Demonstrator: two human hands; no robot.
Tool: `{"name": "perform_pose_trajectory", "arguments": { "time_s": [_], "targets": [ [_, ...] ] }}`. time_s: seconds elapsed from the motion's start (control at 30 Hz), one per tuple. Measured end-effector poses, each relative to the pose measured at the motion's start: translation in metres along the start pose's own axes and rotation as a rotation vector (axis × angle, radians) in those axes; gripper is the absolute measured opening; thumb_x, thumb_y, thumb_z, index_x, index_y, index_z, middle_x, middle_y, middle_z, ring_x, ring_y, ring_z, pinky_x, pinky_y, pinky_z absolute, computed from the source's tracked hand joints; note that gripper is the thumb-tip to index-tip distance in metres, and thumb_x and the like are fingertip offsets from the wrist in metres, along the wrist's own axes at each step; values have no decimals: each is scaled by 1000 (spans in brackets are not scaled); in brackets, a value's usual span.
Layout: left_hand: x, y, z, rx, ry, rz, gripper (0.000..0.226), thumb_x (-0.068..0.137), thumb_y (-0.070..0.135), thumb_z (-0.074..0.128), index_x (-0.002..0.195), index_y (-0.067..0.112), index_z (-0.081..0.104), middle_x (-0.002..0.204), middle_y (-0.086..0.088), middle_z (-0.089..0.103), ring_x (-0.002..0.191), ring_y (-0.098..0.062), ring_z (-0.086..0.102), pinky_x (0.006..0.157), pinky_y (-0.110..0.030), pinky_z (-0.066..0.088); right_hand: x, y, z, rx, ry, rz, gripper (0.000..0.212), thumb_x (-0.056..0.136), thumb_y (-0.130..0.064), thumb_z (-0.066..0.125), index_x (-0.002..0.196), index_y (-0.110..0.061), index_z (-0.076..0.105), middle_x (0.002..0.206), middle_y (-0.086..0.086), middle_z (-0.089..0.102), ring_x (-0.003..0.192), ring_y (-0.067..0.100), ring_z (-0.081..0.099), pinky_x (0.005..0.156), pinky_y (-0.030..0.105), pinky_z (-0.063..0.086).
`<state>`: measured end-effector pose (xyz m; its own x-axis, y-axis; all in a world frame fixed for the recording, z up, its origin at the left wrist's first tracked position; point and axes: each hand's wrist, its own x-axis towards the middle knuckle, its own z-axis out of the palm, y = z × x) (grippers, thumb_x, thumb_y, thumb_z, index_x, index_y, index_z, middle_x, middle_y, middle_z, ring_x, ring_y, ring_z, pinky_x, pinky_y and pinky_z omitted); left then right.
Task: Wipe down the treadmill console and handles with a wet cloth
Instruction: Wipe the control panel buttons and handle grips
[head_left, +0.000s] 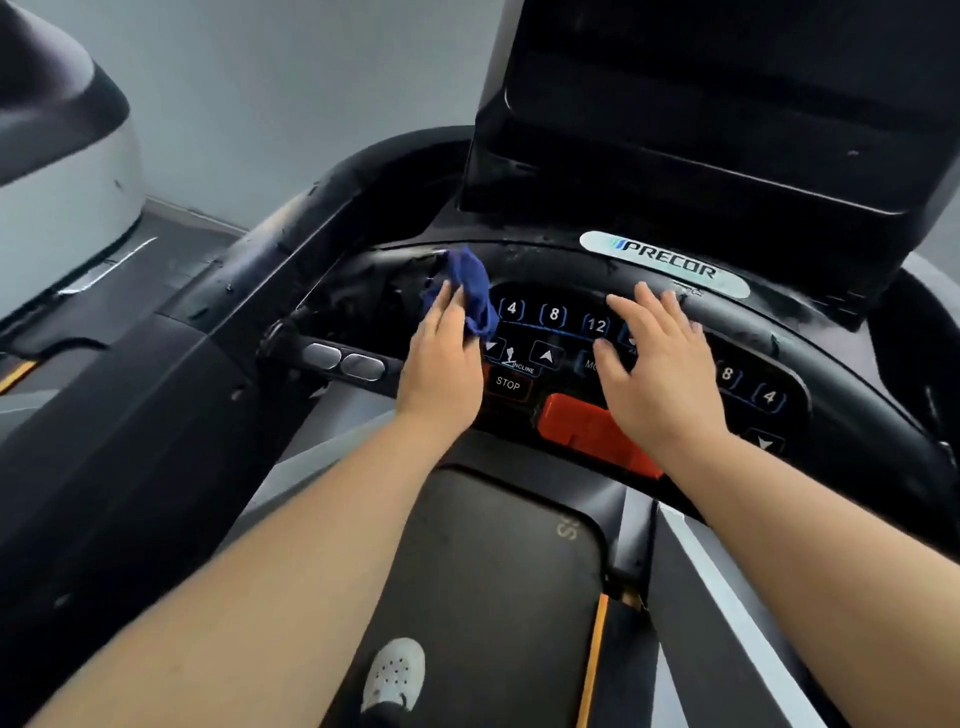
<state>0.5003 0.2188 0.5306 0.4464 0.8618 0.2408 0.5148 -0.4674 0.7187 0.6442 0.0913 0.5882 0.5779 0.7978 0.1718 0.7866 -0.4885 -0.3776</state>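
Observation:
The black treadmill console (550, 317) fills the middle, with lit number keys, an incline arrow and a STOP key. A dark blue cloth (470, 291) sits bunched at the console's left end. My left hand (441, 358) holds the cloth against the panel, fingers over it. My right hand (654, 364) lies flat with fingers spread on the middle of the keypad, holding nothing. The left handle bar (291, 244) curves away from the console. The dark screen (727, 104) stands above.
A red safety clip block (587, 431) sits under the keypad. Two silver grip sensors (343, 361) lie left of my left hand. The belt (483, 597) and a white shoe (392, 675) are below. A neighbouring white machine (57, 171) stands at left.

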Motion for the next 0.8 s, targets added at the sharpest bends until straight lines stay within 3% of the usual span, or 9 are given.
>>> {"name": "perform_pose_trajectory", "arguments": {
  "time_s": [0.07,0.13,0.27,0.37,0.5,0.7,0.8],
  "targets": [
    [20,2,-10,-67,-165,-130,35,100,27,33,132,16,41,136,-9,45,117,-31,49,89,-36,39,4,-7,5,-40,13,22,48,97,-35,43,144,-31,34,158,-7,19,147,13,2,119,39,-4],
    [25,4,-19,-90,-241,-195,27,101,31,30,119,16,44,124,-12,50,108,-32,52,81,-32,33,9,-15,11,-70,36,23,48,97,-33,43,145,-30,34,158,-6,20,147,13,2,119,40,-7],
    [5,2,-31,71,-253,-69,22,100,32,34,108,14,44,116,-6,50,97,-30,53,72,-32,30,21,-32,29,-101,87,50,48,98,-38,40,144,-27,36,156,-6,25,147,14,5,118,42,-10],
    [21,3,-38,34,-370,-104,24,101,33,32,108,15,45,116,-9,52,104,-32,53,75,-34,34,23,-40,42,-100,168,107,46,97,-39,41,141,-25,41,154,-6,31,147,15,9,118,42,-10],
    [85,13,-27,-77,-551,-246,44,104,28,22,138,6,37,141,-16,41,127,-31,39,96,-32,32,23,-42,47,-144,182,130,45,97,-38,40,140,-25,42,154,-4,30,147,17,9,118,42,-9],
    [81,12,-28,-168,-585,-236,41,101,40,21,127,18,42,110,-3,50,88,-18,45,81,-29,28,24,-43,48,-197,188,142,49,94,-41,33,140,-25,40,155,-3,29,147,18,9,118,42,-9],
    [67,-3,-42,-58,-655,-178,36,100,41,22,121,18,40,112,-10,56,91,-25,51,81,-32,33,25,-48,49,-192,187,171,46,96,-37,36,139,-24,41,155,-2,29,147,18,7,118,43,-8]
  ]
}}
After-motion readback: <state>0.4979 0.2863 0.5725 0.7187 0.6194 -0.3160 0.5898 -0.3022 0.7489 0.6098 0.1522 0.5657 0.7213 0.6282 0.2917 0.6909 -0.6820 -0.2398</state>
